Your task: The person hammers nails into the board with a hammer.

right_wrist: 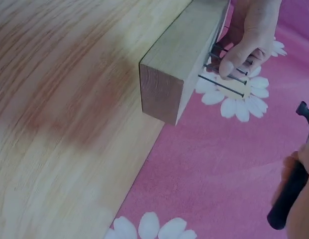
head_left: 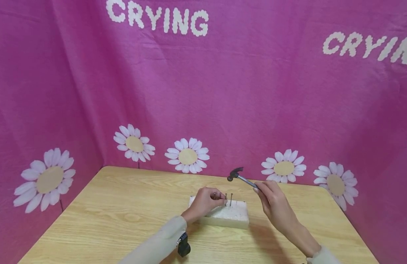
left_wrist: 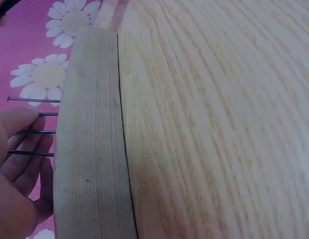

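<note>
A pale wooden block (head_left: 224, 220) lies on the table, with several long nails (left_wrist: 32, 153) standing in its upper face. My left hand (head_left: 204, 201) reaches over the block and pinches one nail (left_wrist: 49, 114) between thumb and fingers, low near the wood. Just to the right of those fingertips, another nail (head_left: 231, 200) stands upright and free. My right hand (head_left: 280, 209) grips a claw hammer (head_left: 246, 180) by its black handle (right_wrist: 288, 196). The hammer's dark head is raised above the nails, apart from them.
The light wood-grain table (head_left: 124, 205) runs back to a pink cloth backdrop (head_left: 236, 110) printed with white daisies and lettering. A small black device (head_left: 184, 245) is strapped at the left wrist, below the beige sleeve (head_left: 160, 242).
</note>
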The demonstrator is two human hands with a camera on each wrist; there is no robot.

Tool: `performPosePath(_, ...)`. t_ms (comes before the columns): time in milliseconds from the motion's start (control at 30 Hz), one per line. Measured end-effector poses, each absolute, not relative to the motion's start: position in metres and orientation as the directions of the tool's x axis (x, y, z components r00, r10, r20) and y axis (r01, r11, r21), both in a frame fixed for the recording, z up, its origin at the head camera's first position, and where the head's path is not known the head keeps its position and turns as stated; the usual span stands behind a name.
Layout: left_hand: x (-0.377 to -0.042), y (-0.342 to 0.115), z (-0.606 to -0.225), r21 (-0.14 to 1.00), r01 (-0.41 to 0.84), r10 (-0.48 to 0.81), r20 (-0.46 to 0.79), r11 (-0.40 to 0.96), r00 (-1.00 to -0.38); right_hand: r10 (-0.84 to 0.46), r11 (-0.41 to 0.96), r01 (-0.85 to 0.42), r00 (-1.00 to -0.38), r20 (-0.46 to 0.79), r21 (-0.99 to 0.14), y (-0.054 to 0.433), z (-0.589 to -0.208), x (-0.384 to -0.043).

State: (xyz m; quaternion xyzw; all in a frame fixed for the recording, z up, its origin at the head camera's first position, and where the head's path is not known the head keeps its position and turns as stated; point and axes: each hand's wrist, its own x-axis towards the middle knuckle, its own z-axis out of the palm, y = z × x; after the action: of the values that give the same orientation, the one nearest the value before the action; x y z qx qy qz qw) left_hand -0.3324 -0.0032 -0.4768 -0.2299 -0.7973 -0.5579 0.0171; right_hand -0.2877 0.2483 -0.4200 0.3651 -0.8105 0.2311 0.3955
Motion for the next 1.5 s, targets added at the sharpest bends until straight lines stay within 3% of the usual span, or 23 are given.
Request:
performPosePath(200,-0.331,-0.003,-0.476,0.880,0.378,0.341,0.274,0.288,-0.899,-0.514,0.645,-0.764,-0.415,0.751,0.019,0.242,-0.423,-0.289)
performPosePath(367,-0.330,-0.002,-0.476,0.878,0.374,0.338,0.270,0.299,-0.902,-0.429,0.636,-0.769,-0.424,0.798,-0.066,0.244,-0.417,-0.288)
performPosePath(567,-0.331,-0.003,-0.477,0.883,0.368,0.336,0.265,0.293,-0.904,-0.493,0.672,-0.740,-0.420,0.762,0.027,0.244,-0.423,-0.288)
performPosePath(767,-0.331,-0.004,-0.475,0.881,0.369,0.337,0.265,0.295,-0.903,-0.400,0.712,-0.701,-0.446,0.801,-0.035,0.260,-0.415,-0.292)
performPosePath(867,-0.332,-0.005,-0.473,0.886,0.362,0.346,0.256,0.288,-0.902,-0.358,0.753,-0.653,-0.509,0.783,-0.081,0.270,-0.417,-0.293)
performPosePath(1067,-0.334,-0.007,-0.468,0.888,0.356,0.372,0.238,0.291,-0.897,-0.270,0.812,-0.537,-0.694,0.667,-0.229,0.282,-0.433,-0.291)
performPosePath(1367,-0.334,-0.015,-0.469,0.906,0.360,0.395,0.255,0.221,-0.883,-0.186,0.852,-0.385,-0.856,0.483,-0.355,0.287,-0.458,-0.296)
performPosePath(1500,-0.332,-0.020,-0.469,0.910,0.357,0.393,0.255,0.211,-0.883,-0.169,0.852,-0.337,-0.901,0.401,-0.400,0.286,-0.468,-0.296)
